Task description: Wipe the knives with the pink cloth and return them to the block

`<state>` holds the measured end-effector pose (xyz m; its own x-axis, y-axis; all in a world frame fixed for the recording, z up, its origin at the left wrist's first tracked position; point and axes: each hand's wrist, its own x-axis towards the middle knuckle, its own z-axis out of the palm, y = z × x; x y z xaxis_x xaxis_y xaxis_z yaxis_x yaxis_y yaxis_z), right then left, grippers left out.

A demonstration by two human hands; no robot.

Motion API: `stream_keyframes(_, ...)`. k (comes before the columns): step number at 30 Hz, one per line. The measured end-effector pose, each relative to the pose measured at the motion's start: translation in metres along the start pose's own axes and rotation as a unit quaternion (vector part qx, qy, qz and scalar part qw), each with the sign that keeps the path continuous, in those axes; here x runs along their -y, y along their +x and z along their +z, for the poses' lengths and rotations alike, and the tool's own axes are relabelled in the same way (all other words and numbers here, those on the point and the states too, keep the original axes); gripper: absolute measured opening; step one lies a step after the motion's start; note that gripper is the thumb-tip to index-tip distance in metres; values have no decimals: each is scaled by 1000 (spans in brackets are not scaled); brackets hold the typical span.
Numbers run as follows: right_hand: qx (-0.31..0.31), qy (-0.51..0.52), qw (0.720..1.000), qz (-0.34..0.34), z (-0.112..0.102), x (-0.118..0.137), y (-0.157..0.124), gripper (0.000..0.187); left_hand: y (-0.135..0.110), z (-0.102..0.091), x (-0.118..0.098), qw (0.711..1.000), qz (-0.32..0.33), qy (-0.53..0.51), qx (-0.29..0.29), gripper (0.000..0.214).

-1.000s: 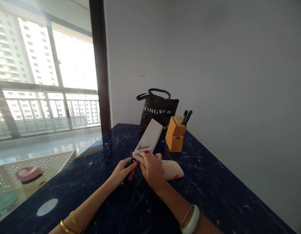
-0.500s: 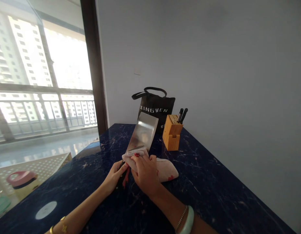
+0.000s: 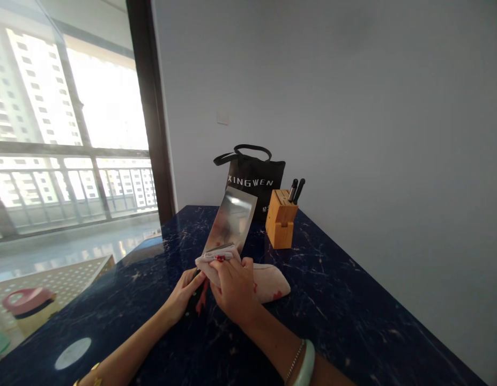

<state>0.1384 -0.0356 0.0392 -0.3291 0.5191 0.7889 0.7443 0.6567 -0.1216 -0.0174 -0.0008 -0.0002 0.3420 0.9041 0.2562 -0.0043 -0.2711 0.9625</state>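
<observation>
A cleaver (image 3: 231, 220) is pointing upward over the middle of the worktop (image 3: 332, 305), with the left hand (image 3: 182, 296) closing its grip on the handle and the right hand (image 3: 234, 289) pinching a stained cloth (image 3: 270, 284) against the blade, while a knife block (image 3: 279, 226) and a black tote bag (image 3: 252, 179) are standing behind it.

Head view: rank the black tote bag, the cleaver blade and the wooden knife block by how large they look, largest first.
1. Black XINGWEN tote bag
2. Cleaver blade
3. Wooden knife block

The blade is nearer the camera, so true sizes remain unsure.
</observation>
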Motion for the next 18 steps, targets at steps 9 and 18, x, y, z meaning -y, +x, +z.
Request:
stream_keyframes(9, 9, -6, 1000, 18, 2, -3, 1, 19, 1, 1, -6, 1000, -3, 17, 4, 41)
stream_keyframes(18, -64, 21, 987, 143, 3, -23, 7, 26, 5, 9, -10, 999, -43, 22, -7, 34)
